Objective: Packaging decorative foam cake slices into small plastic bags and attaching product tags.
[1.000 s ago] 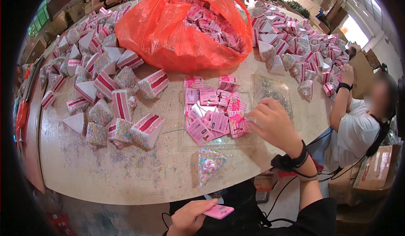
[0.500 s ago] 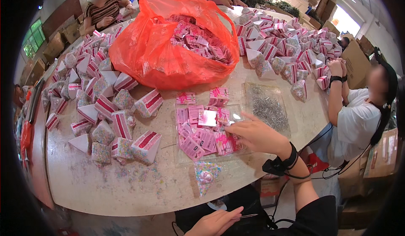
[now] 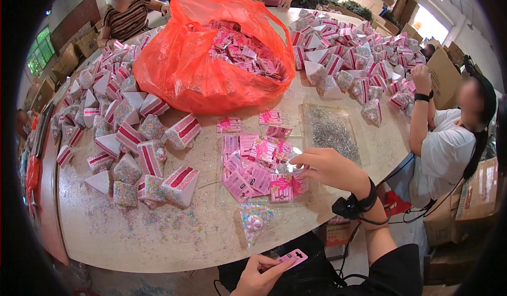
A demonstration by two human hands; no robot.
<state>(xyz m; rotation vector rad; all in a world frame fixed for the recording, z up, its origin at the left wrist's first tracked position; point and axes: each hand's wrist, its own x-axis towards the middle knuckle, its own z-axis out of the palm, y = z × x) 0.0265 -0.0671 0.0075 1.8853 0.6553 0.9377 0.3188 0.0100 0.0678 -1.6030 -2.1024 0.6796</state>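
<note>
Low at the front, beyond the table edge, my left hand [image 3: 257,276] grips a pink card [image 3: 293,257] with a hang hole, between thumb and fingers. My right hand [image 3: 331,170] hovers by the right side of a clear shallow tray [image 3: 240,196], fingers bent but apart, nothing visible between them. Pink printed cards [image 3: 254,178] lie loosely piled in that tray. A few more cards [image 3: 228,125] lie at its far edge. In front of the tray sits a wedge-shaped cake-slice ornament [image 3: 254,224] with pastel sprinkles.
A big red plastic bag [image 3: 174,79] full of pink cards stands mid-table. Cake-slice ornaments are heaped at left [image 3: 127,137] and far right [image 3: 359,58]. A second clear tray [image 3: 334,137] holds small metal pieces. Co-workers are at the far side and the right [image 3: 449,137].
The card in my left hand has turned from edge-on to showing its face. My right hand has drawn back slightly right from the pile, where a card has shifted.
</note>
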